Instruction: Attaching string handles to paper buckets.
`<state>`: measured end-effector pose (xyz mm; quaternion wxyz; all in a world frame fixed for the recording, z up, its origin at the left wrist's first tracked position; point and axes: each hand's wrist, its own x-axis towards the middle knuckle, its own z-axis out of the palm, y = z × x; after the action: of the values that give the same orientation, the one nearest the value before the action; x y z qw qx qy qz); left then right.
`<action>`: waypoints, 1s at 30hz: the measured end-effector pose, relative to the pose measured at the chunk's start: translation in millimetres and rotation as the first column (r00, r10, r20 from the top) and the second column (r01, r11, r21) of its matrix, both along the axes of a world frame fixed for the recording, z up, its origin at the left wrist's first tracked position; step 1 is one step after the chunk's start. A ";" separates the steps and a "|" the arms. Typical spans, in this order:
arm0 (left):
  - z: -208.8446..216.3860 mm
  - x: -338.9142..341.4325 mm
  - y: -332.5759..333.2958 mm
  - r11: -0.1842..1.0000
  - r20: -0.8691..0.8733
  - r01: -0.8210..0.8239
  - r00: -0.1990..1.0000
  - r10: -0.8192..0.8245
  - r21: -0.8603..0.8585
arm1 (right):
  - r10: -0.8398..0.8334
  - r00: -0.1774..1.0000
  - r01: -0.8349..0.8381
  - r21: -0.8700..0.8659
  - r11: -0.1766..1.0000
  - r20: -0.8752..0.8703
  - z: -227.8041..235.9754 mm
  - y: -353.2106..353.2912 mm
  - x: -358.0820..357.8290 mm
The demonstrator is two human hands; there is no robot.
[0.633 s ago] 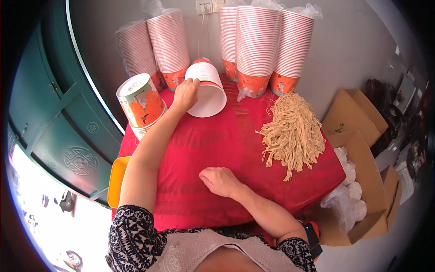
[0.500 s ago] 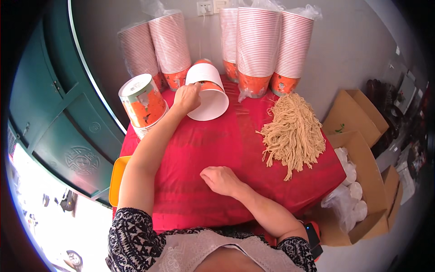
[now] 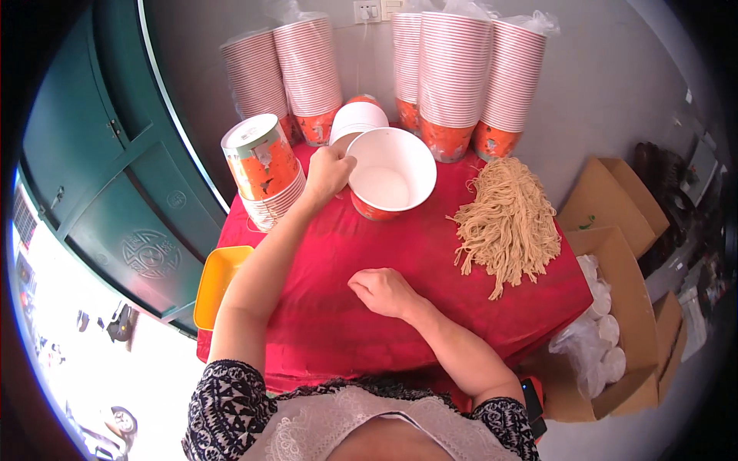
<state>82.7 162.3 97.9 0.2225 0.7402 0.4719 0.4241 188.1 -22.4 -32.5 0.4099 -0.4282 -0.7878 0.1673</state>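
Observation:
My left hand (image 3: 329, 172) pinches the rim of a paper bucket (image 3: 390, 207), orange outside and white inside. Its mouth tilts up toward me, and the inside looks bare. Just behind it, a stack of the same buckets (image 3: 360, 115) lies on its side, partly covered by the held one. Left of my left wrist stands an upside-down stack of orange paper buckets (image 3: 265, 165). Low over the red cloth, my right hand (image 3: 383, 292) is loosely closed, with nothing showing in its fingers. A pile of beige strings (image 3: 511, 227) lies to its right.
Tall plastic-wrapped bucket stacks (image 3: 453, 77) line the wall at the back of the red-covered table (image 3: 323, 330). At its left edge sits a yellow container (image 3: 217, 284). Open cardboard boxes (image 3: 626, 284) with white rolls stand right of the table. A green door (image 3: 115, 200) is at left.
My left hand has drawn one bucket out of the lying stack, toward me and to the right, tipping its mouth upward. My right hand stays nearly in place. The whole view has shifted slightly.

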 end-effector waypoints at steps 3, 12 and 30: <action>-5.3 -6.5 -18.0 1.000 0.059 0.008 0.998 -0.008 0.005 | 0.097 0.994 -0.093 0.079 0.993 -0.057 11.2 -7.4 -2.0; -10.3 -49.6 -42.4 0.997 0.230 0.078 0.970 -0.074 -0.009 | 0.190 0.966 -0.145 0.236 0.961 -0.178 36.9 -24.2 -2.7; -45.5 -91.2 -144.3 0.947 0.350 0.063 0.935 0.054 -0.315 | -0.630 0.777 0.623 0.163 0.765 -0.014 38.0 -94.5 144.2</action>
<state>-8.5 18.0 52.4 0.4223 0.6067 0.4850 0.4672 332.2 -117.0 5.5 0.4586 -0.6356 -0.6189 -0.0510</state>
